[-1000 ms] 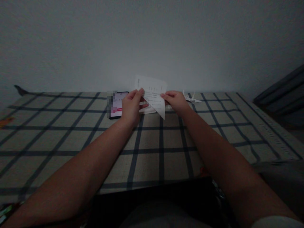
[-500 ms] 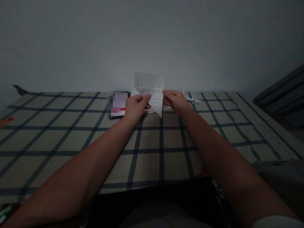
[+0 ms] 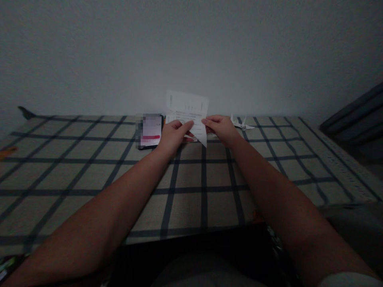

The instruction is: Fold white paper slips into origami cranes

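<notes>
A sheet of printed paper [image 3: 190,105] is held up above the table, its lower right corner hanging down in a point. My left hand [image 3: 175,135] pinches its lower left side, thumb on top. At the right edge my right hand [image 3: 220,127] grips the same sheet between thumb and fingers. Just left of my left hand lies a phone [image 3: 151,130] with a lit screen, partly blurred out. Beyond my right hand rests a folded white paper crane [image 3: 243,125]. Under the sheet, something pale and flat shows only in part.
A checked cloth [image 3: 188,179] covers the table, which meets a plain wall [image 3: 191,48] at the back. An orange object [image 3: 8,152] lies at the far left edge. A dark slatted thing [image 3: 356,109] stands at the right.
The sheet has opened flatter and faces me more; its left part, bent before, now spreads out. Both hands have shifted only slightly.
</notes>
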Tool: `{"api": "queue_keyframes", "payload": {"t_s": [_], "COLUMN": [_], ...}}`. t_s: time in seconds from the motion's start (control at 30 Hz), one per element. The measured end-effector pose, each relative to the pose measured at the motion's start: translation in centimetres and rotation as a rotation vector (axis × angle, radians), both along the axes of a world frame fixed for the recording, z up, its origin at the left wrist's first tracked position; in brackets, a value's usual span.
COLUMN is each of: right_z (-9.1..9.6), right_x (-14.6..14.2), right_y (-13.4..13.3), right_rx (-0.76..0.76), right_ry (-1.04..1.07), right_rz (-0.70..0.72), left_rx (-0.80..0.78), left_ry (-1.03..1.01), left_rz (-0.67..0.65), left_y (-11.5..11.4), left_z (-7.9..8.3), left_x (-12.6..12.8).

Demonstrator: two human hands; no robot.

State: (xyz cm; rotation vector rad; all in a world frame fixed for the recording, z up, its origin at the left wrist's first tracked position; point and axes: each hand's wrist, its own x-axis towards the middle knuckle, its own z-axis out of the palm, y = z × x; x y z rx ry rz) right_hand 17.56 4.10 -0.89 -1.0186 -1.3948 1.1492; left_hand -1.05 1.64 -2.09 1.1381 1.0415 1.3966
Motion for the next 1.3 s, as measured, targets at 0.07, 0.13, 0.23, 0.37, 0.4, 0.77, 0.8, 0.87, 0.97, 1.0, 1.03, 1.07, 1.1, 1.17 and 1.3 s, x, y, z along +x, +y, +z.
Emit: {"api": "queue_keyframes", "payload": {"t_s": [0.07, 0.13, 0.23, 0.37, 0.4, 0.77, 0.8, 0.87, 0.97, 1.0, 1.03, 1.07, 1.1, 1.17, 1.3], "right_z": [0.0, -0.1, -0.2, -0.2, -0.1, -0.5, -0.5, -0.6, -0.6, -0.6, -0.5, -0.5, -0.5, -0.5, -0.7], "right_x": [0.1, 0.1, 0.2, 0.2, 0.2, 0.2, 0.3, 0.3, 0.2, 0.2, 0.1, 0.1, 0.0, -0.1, -0.2], "right_y": [0.2, 0.4, 0.5, 0.2, 0.1, 0.7, 0.8, 0.9, 1.0, 1.0, 1.0, 1.0, 0.9, 0.9, 0.9], "right_rx": [0.007, -0.001, -0.043, -0.085, -0.093, -0.019, -0.015, -0.009, -0.003, -0.004, -0.005, -0.003, 0.002, 0.019, 0.052], "right_ry": [-0.014, 0.000, 0.045, 0.113, 0.119, 0.091, 0.097, 0.095, 0.087, 0.088, 0.093, 0.101, 0.111, 0.130, 0.128], "right_rz": [-0.029, -0.028, 0.002, 0.104, 0.130, 0.032, 0.020, 0.006, -0.019, -0.028, -0.038, -0.046, -0.052, -0.054, -0.040], "left_rx": [-0.028, -0.018, 0.016, 0.055, 0.066, -0.008, 0.000, 0.017, 0.025, 0.020, 0.010, -0.003, -0.016, -0.036, -0.044], "left_ry": [0.009, 0.040, 0.096, 0.178, 0.191, 0.041, 0.035, 0.034, 0.042, 0.035, 0.022, 0.005, -0.011, -0.020, 0.040], "left_rz": [-0.068, -0.082, -0.037, 0.000, 0.008, -0.064, -0.069, -0.048, -0.011, -0.016, -0.037, -0.069, -0.105, -0.147, -0.081], "left_y": [-0.1, -0.3, -0.4, -0.2, -0.1, -0.5, -0.5, -0.3, -0.2, -0.2, -0.3, -0.4, -0.5, -0.6, -0.6], "left_z": [0.0, -0.1, -0.1, -0.1, -0.2, 0.3, 0.3, 0.2, 0.2, 0.2, 0.3, 0.4, 0.5, 0.6, 0.8], "left_x": [0.2, 0.3, 0.2, -0.2, -0.3, 0.3, 0.3, 0.3, 0.3, 0.3, 0.2, 0.2, 0.2, 0.2, 0.4]}}
